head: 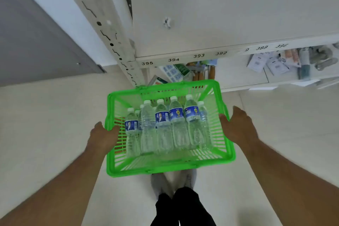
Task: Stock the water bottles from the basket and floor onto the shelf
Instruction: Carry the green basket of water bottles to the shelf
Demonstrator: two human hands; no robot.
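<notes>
**Basket held at both rims**

Both side rims of the green basket point(170, 166) are gripped by the left hand point(103, 136) and right hand point(238, 126). Water bottles point(163, 124) lie inside, near the shelf point(220, 24). Tilting could roll them, shifting the load.

Shelf edge point(183, 58) numbered 395, 394, 393, 392, then 388 and, blurred, perhaps 386; bottle labels point(176, 114) illegible.

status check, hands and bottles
Left hand and right hand grip the green basket by its sides. Water bottles upright inside. White shelf ahead, nothing blocking.
</notes>
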